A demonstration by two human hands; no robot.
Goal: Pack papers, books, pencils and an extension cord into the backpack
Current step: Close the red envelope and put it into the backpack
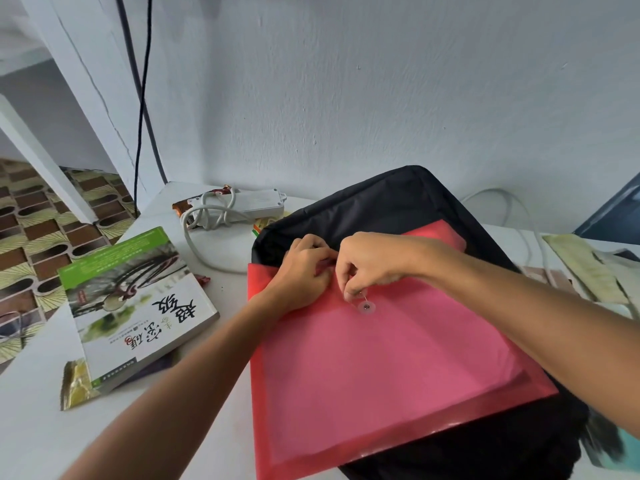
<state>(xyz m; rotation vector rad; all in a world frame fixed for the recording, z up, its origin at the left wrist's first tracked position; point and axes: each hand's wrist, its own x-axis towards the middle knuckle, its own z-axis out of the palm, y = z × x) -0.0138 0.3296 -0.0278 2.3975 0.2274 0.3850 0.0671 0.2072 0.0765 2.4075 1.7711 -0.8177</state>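
A red translucent document envelope (381,368) with papers inside lies on top of the black backpack (381,206) on the white table. My left hand (304,271) grips the envelope's flap near its top edge. My right hand (370,261) pinches the thin closure string beside the round clear button (367,307). A green and white book (135,303) lies to the left. The white extension cord (235,209), its cable coiled on it, rests at the back of the table.
The white table (41,427) ends at the left, with patterned floor tiles below. A gold wrapper (74,386) pokes out under the book. Papers and a white cable (519,216) lie at the right. A wall stands close behind.
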